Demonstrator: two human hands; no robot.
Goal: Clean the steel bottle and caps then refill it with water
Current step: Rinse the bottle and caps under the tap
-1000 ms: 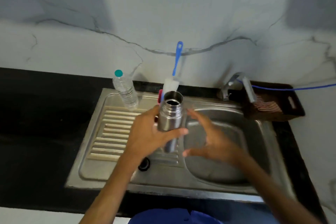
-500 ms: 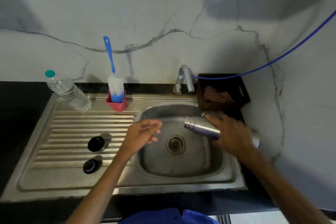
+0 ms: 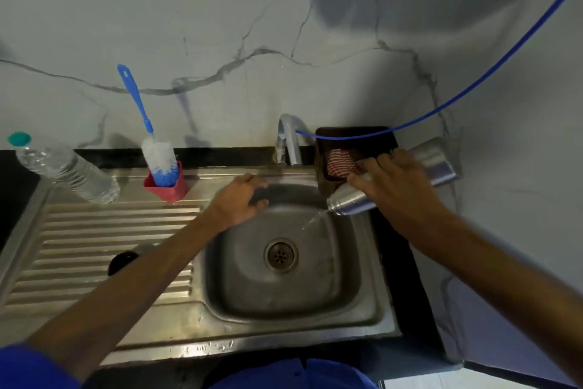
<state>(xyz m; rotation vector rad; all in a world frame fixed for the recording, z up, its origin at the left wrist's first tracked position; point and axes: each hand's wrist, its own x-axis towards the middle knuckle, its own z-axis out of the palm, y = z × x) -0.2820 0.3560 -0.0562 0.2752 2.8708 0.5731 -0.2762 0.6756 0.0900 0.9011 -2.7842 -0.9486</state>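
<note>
Gripping tilted steel bottle (image 3: 353,201), right hand (image 3: 394,180); water trickling from mouth; left hand (image 3: 239,199) relaxed, empty.

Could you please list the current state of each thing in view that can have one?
Steel bottle: uncapped, tipped mouth-down, pouring water into the sink.
Steel sink basin: drain unplugged.
Curved tap: no water running.
Clear plastic bottle: green cap on.
Right hand: holds the steel bottle.
Left hand: empty.
</note>
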